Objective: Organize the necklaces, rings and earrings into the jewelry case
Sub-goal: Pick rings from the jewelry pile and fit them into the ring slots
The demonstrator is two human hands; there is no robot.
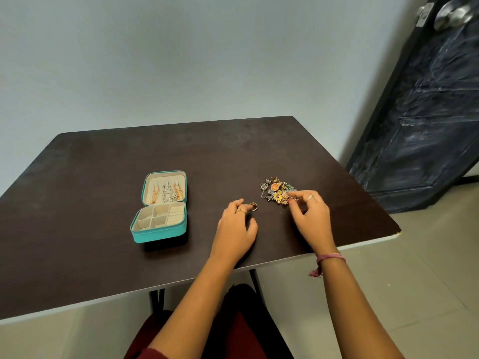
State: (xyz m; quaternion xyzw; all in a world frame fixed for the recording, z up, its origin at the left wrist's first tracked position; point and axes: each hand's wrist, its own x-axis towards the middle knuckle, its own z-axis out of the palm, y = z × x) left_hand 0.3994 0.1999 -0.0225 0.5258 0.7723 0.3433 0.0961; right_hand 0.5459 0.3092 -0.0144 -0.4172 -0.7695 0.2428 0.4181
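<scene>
The left hand rests low on the dark worktop, its fingertips curled onto a loose ring, likely to hold it apart from the rest for sorting. The right hand reaches into the jewelry pile, thumb and forefinger closing on a piece at the pile's near edge; whether it is already gripped cannot be told. The pile lies just beyond the right hand's fingertips and to the right of the left hand. The teal jewelry case stands open well to the left of both hands, necklaces hung in its lid, its lower compartments seemingly unfilled and ready for rings and earrings.
</scene>
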